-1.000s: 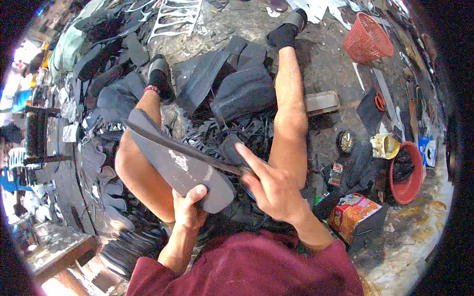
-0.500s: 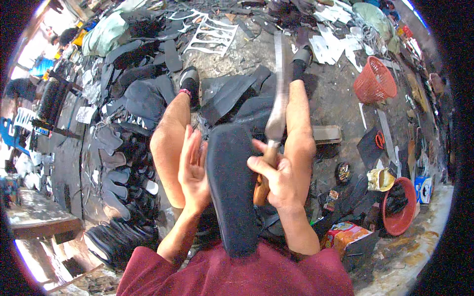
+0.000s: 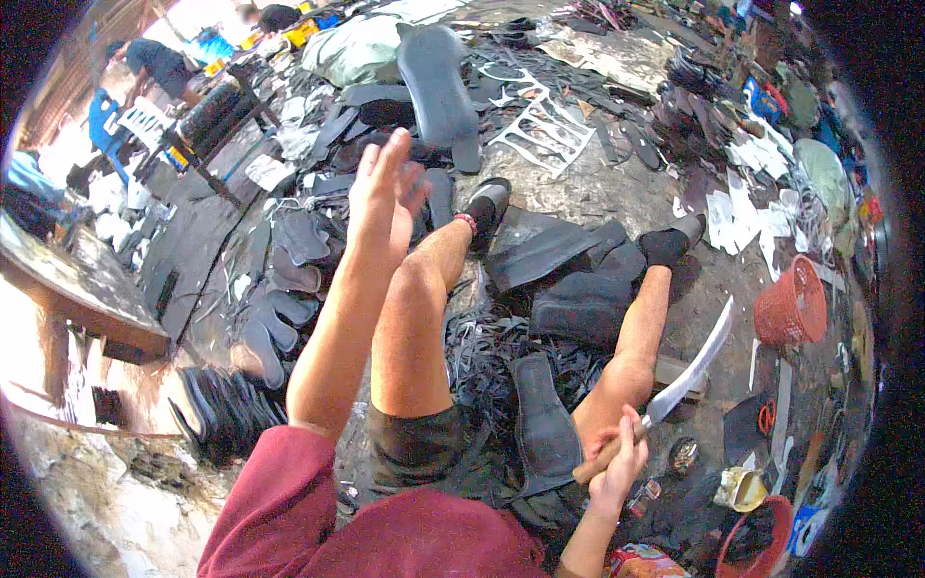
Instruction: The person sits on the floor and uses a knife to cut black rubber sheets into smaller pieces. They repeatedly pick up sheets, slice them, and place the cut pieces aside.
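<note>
My left hand (image 3: 390, 197) is stretched out to the far left, fingers spread and holding nothing. Just beyond its fingertips, apart from them, is a dark shoe-sole-shaped sheet (image 3: 438, 91); it seems to be in the air above a heap of black pieces. My right hand (image 3: 617, 462) grips the wooden handle of a knife with a long curved blade (image 3: 696, 366), which points away to the upper right. Beside that hand, between my thighs, lies another black sole piece (image 3: 544, 424). Black sheets (image 3: 583, 308) lie between my feet.
Black scraps (image 3: 491, 337) cover the floor between my legs. A white cut-out sheet (image 3: 544, 125) lies ahead. To the right are a red basket (image 3: 792, 301), red-handled scissors (image 3: 766, 418) and a red basin (image 3: 727, 554). Stacked soles (image 3: 226, 409) stand left, by a wooden bench (image 3: 87, 299). Other people work far left.
My left hand has swung up and forward to the left, and the sole piece has left it. My right hand has moved right and down with the knife. The view has turned left.
</note>
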`<state>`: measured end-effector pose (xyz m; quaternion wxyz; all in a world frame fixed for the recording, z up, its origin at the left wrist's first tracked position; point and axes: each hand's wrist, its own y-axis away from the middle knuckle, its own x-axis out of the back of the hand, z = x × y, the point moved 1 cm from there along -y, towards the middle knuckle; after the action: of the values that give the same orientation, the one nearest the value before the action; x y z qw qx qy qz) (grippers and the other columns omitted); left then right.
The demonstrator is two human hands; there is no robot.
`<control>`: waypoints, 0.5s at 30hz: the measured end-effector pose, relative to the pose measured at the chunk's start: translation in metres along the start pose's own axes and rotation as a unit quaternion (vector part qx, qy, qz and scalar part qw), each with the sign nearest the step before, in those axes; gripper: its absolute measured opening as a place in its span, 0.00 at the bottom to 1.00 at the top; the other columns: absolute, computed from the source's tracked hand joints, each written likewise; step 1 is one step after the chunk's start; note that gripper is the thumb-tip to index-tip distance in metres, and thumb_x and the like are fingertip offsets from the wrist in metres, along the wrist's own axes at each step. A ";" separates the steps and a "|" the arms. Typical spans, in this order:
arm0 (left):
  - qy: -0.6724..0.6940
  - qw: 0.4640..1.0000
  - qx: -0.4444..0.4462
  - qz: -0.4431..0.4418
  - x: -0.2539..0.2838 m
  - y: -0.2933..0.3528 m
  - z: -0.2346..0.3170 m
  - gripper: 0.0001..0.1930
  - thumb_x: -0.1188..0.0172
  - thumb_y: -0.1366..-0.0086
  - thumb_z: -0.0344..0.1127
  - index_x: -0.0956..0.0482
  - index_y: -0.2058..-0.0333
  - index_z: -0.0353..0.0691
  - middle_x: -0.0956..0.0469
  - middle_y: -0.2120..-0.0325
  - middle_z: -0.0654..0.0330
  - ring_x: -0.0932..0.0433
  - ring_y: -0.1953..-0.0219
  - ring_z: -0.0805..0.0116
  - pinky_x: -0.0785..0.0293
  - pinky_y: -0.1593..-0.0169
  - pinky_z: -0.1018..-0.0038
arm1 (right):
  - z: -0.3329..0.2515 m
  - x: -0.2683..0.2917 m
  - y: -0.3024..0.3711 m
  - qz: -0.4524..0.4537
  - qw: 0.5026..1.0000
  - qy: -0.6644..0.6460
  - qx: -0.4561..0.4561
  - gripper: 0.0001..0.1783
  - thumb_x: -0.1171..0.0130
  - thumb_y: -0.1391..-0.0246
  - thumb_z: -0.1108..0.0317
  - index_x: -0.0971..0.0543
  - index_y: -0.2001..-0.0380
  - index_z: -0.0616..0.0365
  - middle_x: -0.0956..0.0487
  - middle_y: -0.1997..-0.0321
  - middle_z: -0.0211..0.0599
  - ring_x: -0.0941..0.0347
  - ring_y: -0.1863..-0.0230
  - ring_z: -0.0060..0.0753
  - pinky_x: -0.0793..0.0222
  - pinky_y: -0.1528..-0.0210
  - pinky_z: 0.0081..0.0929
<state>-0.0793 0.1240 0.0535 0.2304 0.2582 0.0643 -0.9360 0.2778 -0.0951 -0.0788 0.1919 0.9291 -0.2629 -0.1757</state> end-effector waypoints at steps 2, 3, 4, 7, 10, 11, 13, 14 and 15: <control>-0.222 0.963 -0.149 0.037 -0.008 0.017 -0.030 0.21 0.34 0.40 0.42 0.27 0.50 0.42 0.22 0.55 0.58 0.22 0.59 0.61 0.28 0.47 0.62 | 0.004 0.014 0.011 0.023 1.000 0.011 0.002 0.17 0.42 0.38 0.62 0.26 0.48 0.55 0.26 0.78 0.30 0.32 0.82 0.24 0.34 0.83 0.24; -0.359 0.910 -0.197 -0.061 -0.002 0.044 -0.056 0.25 0.36 0.40 0.41 0.30 0.46 0.44 0.25 0.51 0.56 0.25 0.53 0.59 0.29 0.45 0.62 | 0.006 0.015 0.015 0.035 0.999 0.015 0.001 0.17 0.42 0.38 0.62 0.26 0.48 0.55 0.27 0.78 0.30 0.31 0.82 0.23 0.33 0.83 0.23; -0.456 0.807 -0.256 -0.276 0.008 0.086 -0.106 0.28 0.37 0.41 0.39 0.33 0.42 0.45 0.29 0.46 0.54 0.28 0.47 0.57 0.29 0.43 0.62 | 0.005 0.022 0.019 0.062 0.998 0.025 0.008 0.17 0.42 0.38 0.62 0.26 0.48 0.55 0.27 0.78 0.30 0.31 0.81 0.23 0.33 0.83 0.23; -0.622 0.385 -0.253 -0.633 0.054 0.220 -0.187 0.34 0.48 0.37 0.39 0.44 0.31 0.53 0.42 0.31 0.54 0.43 0.29 0.58 0.43 0.31 0.54 | 0.013 0.024 0.021 0.078 0.996 0.034 0.017 0.16 0.44 0.37 0.63 0.27 0.49 0.57 0.28 0.78 0.29 0.31 0.81 0.23 0.34 0.83 0.23; -0.613 0.468 -0.309 -0.557 0.093 0.271 -0.257 0.35 0.51 0.36 0.38 0.48 0.30 0.56 0.41 0.32 0.56 0.39 0.32 0.59 0.56 0.29 0.44 | 0.008 0.019 0.020 0.067 0.996 0.039 0.033 0.16 0.44 0.37 0.64 0.27 0.49 0.57 0.29 0.80 0.28 0.33 0.84 0.23 0.34 0.83 0.23; -0.608 0.470 -0.314 -0.557 0.084 0.265 -0.253 0.34 0.52 0.36 0.38 0.47 0.30 0.57 0.40 0.32 0.57 0.37 0.33 0.61 0.57 0.28 0.43 | 0.005 0.021 0.018 0.066 0.996 0.040 0.036 0.16 0.44 0.37 0.65 0.27 0.49 0.57 0.29 0.80 0.28 0.33 0.84 0.23 0.34 0.83 0.23; -0.558 0.453 -0.334 -0.610 0.062 0.235 -0.224 0.27 0.52 0.35 0.39 0.35 0.36 0.54 0.28 0.40 0.58 0.27 0.40 0.60 0.48 0.30 0.45 | 0.000 0.024 0.016 0.065 0.996 0.038 0.042 0.15 0.44 0.37 0.65 0.27 0.49 0.57 0.29 0.81 0.28 0.34 0.85 0.23 0.34 0.83 0.23; -0.520 0.539 -0.303 -0.589 0.058 0.220 -0.209 0.25 0.50 0.36 0.38 0.31 0.39 0.53 0.25 0.43 0.58 0.26 0.42 0.58 0.41 0.33 0.48 | -0.003 0.022 0.014 0.048 0.997 0.044 0.047 0.15 0.44 0.37 0.66 0.27 0.49 0.57 0.29 0.81 0.27 0.34 0.85 0.23 0.34 0.83 0.23; -0.477 0.620 -0.267 -0.563 0.052 0.206 -0.190 0.23 0.47 0.37 0.37 0.27 0.42 0.52 0.23 0.46 0.58 0.25 0.43 0.57 0.34 0.36 0.51 | -0.004 0.020 0.012 0.031 0.996 0.054 0.067 0.16 0.44 0.37 0.66 0.27 0.47 0.57 0.29 0.80 0.27 0.34 0.85 0.22 0.35 0.82 0.22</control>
<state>0.0635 -0.0333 -0.1366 -0.2849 -0.3839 0.3251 -0.8159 0.2912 -0.1146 -0.0743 0.1489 0.9393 -0.2919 -0.1013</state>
